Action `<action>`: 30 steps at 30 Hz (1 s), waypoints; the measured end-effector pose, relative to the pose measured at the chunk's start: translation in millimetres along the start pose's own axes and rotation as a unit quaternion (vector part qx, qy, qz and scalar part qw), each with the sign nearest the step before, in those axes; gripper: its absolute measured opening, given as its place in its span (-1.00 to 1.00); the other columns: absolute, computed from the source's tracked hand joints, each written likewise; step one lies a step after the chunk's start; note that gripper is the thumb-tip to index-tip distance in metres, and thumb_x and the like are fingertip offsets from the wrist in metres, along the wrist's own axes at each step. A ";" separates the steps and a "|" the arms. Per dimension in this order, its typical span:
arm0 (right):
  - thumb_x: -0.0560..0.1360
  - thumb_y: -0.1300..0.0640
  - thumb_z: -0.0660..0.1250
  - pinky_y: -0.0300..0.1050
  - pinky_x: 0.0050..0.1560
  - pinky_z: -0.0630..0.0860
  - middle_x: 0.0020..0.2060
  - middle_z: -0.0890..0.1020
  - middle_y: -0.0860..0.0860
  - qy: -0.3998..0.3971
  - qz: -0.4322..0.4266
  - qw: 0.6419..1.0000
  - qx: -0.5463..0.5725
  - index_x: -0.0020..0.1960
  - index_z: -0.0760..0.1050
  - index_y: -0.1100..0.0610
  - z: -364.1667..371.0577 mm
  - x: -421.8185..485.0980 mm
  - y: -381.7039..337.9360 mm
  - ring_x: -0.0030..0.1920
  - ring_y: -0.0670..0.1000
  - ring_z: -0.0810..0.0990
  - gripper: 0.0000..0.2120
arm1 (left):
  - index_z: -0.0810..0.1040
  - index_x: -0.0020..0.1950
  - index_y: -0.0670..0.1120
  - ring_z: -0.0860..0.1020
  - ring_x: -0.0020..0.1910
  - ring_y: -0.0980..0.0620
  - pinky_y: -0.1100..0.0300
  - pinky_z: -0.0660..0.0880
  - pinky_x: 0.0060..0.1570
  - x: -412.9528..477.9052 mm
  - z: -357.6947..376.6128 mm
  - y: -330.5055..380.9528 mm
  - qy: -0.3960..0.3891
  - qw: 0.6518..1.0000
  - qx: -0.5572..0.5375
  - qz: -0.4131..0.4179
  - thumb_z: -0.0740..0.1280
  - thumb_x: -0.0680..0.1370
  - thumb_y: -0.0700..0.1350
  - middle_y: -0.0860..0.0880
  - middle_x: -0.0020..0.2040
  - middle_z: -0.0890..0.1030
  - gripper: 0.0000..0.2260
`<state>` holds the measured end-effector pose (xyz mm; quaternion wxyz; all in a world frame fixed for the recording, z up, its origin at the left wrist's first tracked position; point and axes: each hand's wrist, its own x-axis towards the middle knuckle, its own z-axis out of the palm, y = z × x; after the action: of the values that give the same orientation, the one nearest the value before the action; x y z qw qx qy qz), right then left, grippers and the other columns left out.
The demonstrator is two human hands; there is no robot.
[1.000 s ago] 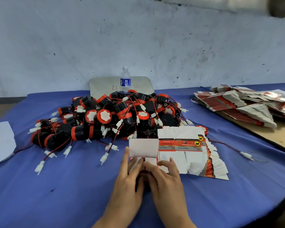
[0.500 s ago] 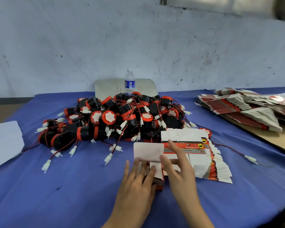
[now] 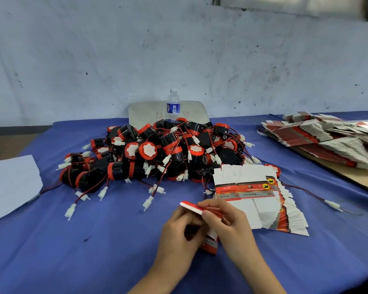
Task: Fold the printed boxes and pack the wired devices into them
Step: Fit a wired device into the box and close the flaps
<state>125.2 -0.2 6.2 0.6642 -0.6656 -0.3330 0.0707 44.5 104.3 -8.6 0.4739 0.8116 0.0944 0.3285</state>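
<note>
Both hands met over one box (image 3: 202, 211) on the desk (image 3: 94, 251), just in front of the pile of devices (image 3: 157, 153). The left hand (image 3: 179, 232) curled round the box's left side, fingers bent against it. The right hand (image 3: 227, 221) pinched the box's red-and-white top flap between thumb and fingers, the flap sticking out to the left past the fingertips. The lower end of the box, red with a printed label, showed between the two hands, near the desk; whether it touched the cloth I could not tell.

Just right of the box, and in front of the pile's right edge, lay a fanned stack of flat boxes (image 3: 263, 204), the right hand just beside its left edge. The pile was a heap of black-and-red cylinders with red wires and white plugs. Behind the pile stood a bottle (image 3: 173, 106). Far right of the pile lay more flat boxes (image 3: 327, 141) on a board. Left of the pile lay a white sheet (image 3: 9, 183)
</note>
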 end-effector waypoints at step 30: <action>0.48 0.11 0.44 -0.13 0.38 0.37 0.26 0.44 -0.37 -0.021 -0.110 0.954 -0.280 0.23 0.51 -0.21 -0.4 -29.7 18.2 0.39 -0.24 0.34 -0.61 | 0.65 0.17 -0.09 0.43 0.32 0.29 0.39 0.39 0.23 19.9 -33.5 -23.0 -0.133 0.979 -0.129 -0.081 0.11 0.53 -0.52 0.14 0.29 0.56 -0.51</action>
<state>108.9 -14.6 -21.0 0.4480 -0.7822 -0.4245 -0.0850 42.4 149.5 -7.6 0.6078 0.7697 0.0529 0.1880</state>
